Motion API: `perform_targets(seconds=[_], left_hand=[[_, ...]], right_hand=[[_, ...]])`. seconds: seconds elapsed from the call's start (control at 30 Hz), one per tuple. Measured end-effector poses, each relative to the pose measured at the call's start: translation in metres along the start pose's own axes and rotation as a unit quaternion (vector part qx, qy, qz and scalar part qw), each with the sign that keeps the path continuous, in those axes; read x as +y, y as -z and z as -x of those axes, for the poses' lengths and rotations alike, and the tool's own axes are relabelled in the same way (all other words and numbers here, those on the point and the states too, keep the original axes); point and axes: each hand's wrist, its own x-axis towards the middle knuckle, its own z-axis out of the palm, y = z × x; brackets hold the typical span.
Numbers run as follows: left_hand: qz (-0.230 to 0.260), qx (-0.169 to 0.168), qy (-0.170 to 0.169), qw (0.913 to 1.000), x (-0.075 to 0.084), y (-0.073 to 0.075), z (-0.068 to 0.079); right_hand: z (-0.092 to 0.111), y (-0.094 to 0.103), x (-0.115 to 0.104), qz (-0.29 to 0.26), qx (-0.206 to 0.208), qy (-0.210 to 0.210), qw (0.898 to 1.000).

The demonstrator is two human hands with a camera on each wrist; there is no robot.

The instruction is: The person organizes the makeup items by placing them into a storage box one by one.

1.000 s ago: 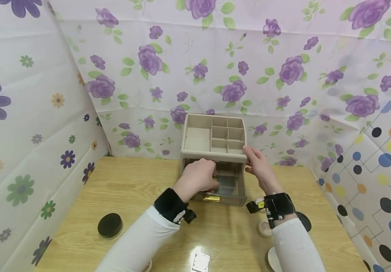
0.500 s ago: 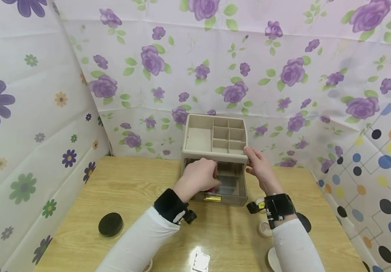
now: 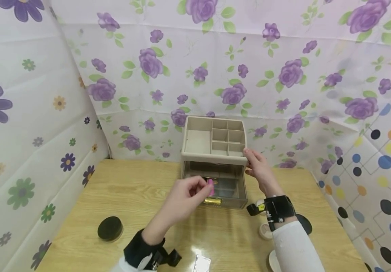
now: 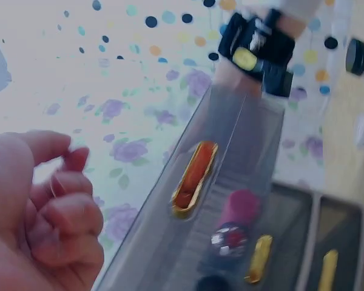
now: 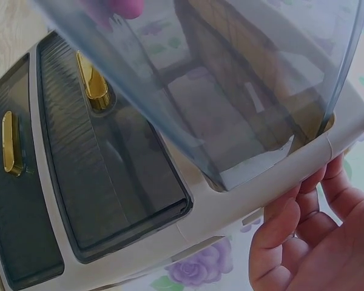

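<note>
A beige drawer organizer (image 3: pixel 199 141) stands at the back of the table, its clear top drawer (image 3: pixel 229 202) pulled out. Inside the drawer, near the gold handle (image 3: pixel 212 201), lies a small bright pink tube (image 4: pixel 241 209) with a shiny silver end. My left hand (image 3: pixel 180 196) is over the drawer's front left; its thumb tip overlaps the tube in the head view. The left wrist view shows that hand (image 4: pixel 54 212) apart from the drawer, fingers loosely curled around nothing. My right hand (image 3: pixel 261 170) grips the organizer's right side, thumb at the top rim.
A black-lidded round jar (image 3: pixel 110 228) is on the left of the table. Near the front lies a shiny white card (image 3: pixel 201 263). Small round containers (image 3: pixel 265 231) and a black disc (image 3: pixel 305 223) sit around the right forearm. A flowered cloth (image 3: pixel 154 94) hangs behind.
My left hand has come up out of the drawer and back toward me, leaving the pink tube in view there. The right hand stays at the organizer's side.
</note>
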Motion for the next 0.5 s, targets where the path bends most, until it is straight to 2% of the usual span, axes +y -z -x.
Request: perform_targets(seconds=[0.13,0.3,0.4,0.5], left_hand=[[0.074,-0.047,0.013,0.996,-0.011,-0.008,0.023],[0.134,-0.112,0.056,0.983,-0.027,-0.023,0.038],[0.139,-0.12,0.077,0.98,-0.035,-0.03,0.042],[0.159,-0.105,0.101,0.9764,-0.042,-0.036,0.045]], right_hand=[[0.0,0.0,-0.001,-0.001,-0.003,0.004,1.0],[0.0,0.002,-0.002,-0.005,0.004,0.003,1.0],[0.001,0.001,-0.002,-0.008,0.005,-0.002,1.0],[0.002,-0.001,-0.001,-0.006,0.006,-0.004,1.0]])
